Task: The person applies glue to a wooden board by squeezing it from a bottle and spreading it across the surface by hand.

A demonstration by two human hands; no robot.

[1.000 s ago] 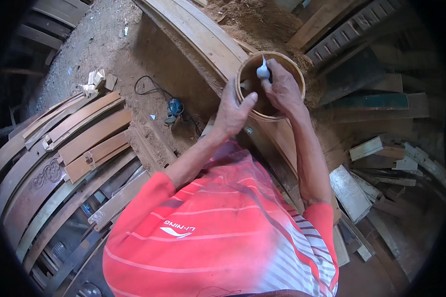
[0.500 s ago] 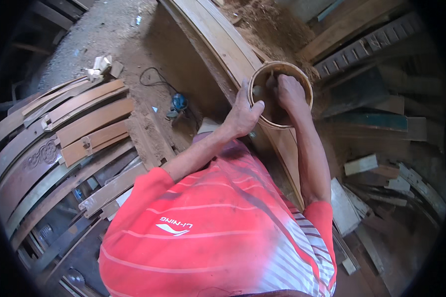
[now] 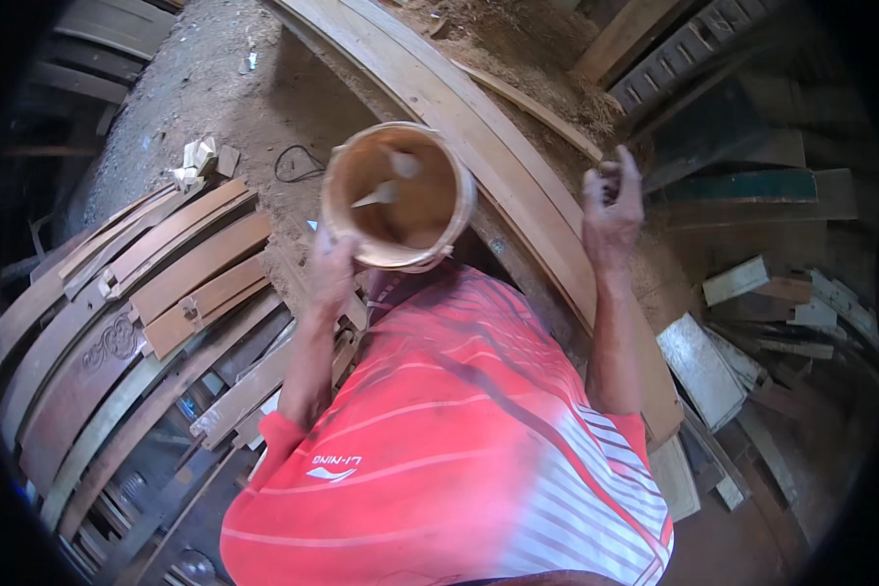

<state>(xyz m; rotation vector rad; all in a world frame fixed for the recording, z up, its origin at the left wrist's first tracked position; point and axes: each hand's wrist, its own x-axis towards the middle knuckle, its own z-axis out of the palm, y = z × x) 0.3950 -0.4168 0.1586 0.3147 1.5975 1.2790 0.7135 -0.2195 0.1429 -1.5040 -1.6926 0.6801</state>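
A round bucket point(image 3: 439, 249), brown inside with a pale rim, is tilted so that its mouth faces up at me. My left hand point(image 3: 334, 269) grips its near-left rim. Inside lie a whitish pointed piece point(image 3: 379, 194) and another pale lump point(image 3: 403, 164), both blurred. My right hand point(image 3: 612, 220) is raised apart from the bucket, over the right edge of the long wooden boards point(image 3: 498, 146). Its fingers are curled, with one reaching up. Something small and dark seems to sit between them, too small to name.
A thin wood strip point(image 3: 532, 107) lies on sawdust beyond the boards. Stacked planks point(image 3: 200, 249), one carved, fill the left side. Offcuts point(image 3: 737, 281) and a pale slab point(image 3: 698, 366) lie at the right. A cable loop point(image 3: 298, 164) rests on the ground.
My left hand has carried the bucket left, off the boards. My right hand has come out of the bucket and moved right. The blue power tool on the ground is now hidden behind the bucket.
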